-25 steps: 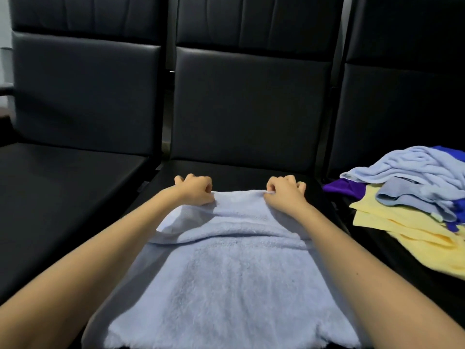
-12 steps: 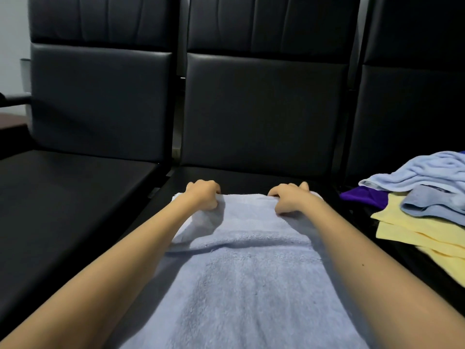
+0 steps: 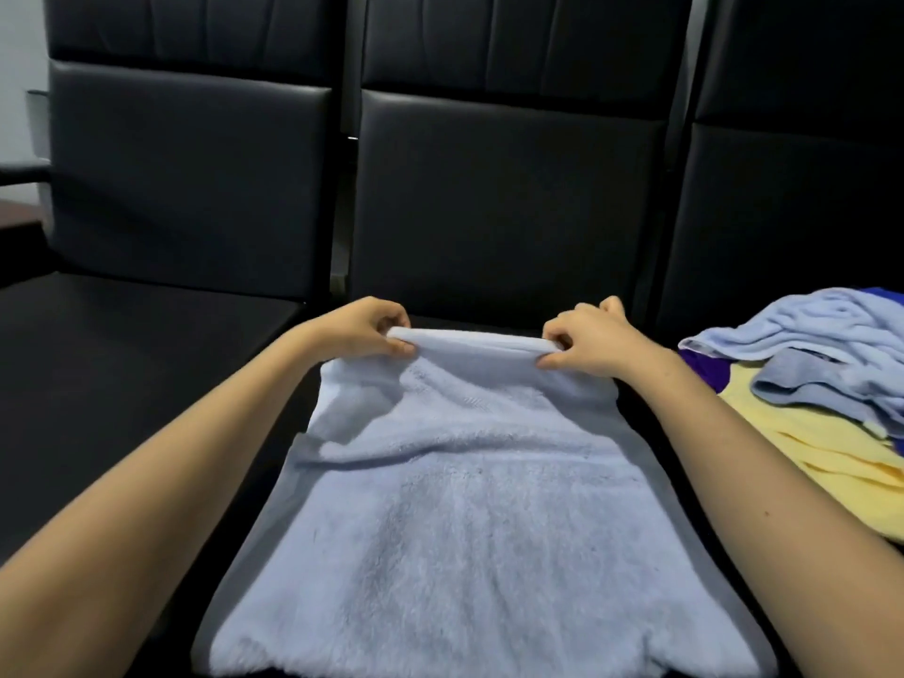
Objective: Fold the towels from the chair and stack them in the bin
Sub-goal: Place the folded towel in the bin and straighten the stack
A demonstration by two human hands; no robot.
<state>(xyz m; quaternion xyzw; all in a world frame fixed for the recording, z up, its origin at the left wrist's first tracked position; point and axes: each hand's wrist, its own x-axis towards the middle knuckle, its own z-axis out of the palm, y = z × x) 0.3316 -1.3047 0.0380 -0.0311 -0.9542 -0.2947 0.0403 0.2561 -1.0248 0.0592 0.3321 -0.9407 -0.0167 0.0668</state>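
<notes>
- Three black chairs stood side by side, and the left chair (image 3: 186, 188) was just beside the middle chair (image 3: 508, 198).
- The left hand (image 3: 364, 330) pinched the far left corner of the light blue towel (image 3: 464, 530), with thumb and fingers closed on the cloth.
- The towel lay spread out on the middle chair's seat. Its near end was close to the person, and its far edge was lifted off the seat.
- The right hand (image 3: 584, 337) pinched the far right corner the same way.
- The pile of towels (image 3: 807, 364), blue, yellow and purple, lay unfolded on the right chair (image 3: 807, 163), apart from both hands. No bin showed.
- The towel was soft and floppy. If one hand pulled faster than the other, the edges might not meet and the fold could come out crooked. The seat looked smooth, so the whole towel might also slide.
- Half a second before, both hands sat low on the far edge, down against the seat. By this moment that edge was up in the air, stretched tight between the two hands.
</notes>
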